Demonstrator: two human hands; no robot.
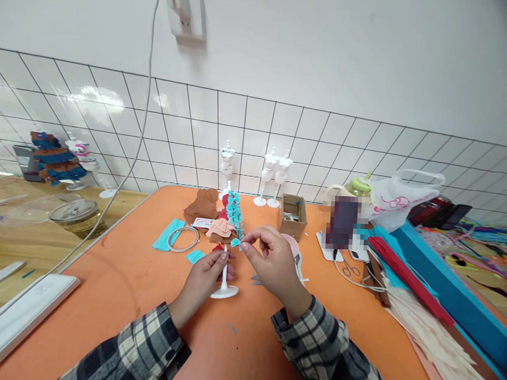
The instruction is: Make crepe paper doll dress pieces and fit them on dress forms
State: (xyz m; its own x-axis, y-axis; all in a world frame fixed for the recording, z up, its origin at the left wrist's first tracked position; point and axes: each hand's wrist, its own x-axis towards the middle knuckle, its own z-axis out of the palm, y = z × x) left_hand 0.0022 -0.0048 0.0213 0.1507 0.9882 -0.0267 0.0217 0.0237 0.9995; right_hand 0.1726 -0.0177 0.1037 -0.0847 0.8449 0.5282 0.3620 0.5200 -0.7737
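Note:
My left hand (210,272) is closed around the white stem of a small dress-form stand (224,289), just below its skirt. The little mannequin wears a dress (223,229) of red, peach and brown crepe paper, with a ruffled turquoise strip (234,211) down its right side. Between thumb and forefinger, my right hand (271,255) pinches a small turquoise paper piece (235,242) at the skirt's right edge. Whether that piece is fixed to the dress I cannot tell. Turquoise paper (195,257) and a ring-shaped hoop (183,239) lie to the left of the stand.
Bare white mannequins (269,174) stand along the tiled wall. A cardboard box (293,214), scissors (351,268), a phone (343,222) and rolls of crepe paper (409,281) lie on the right. A white power strip (29,320) and a hanging cable (145,112) are on the left.

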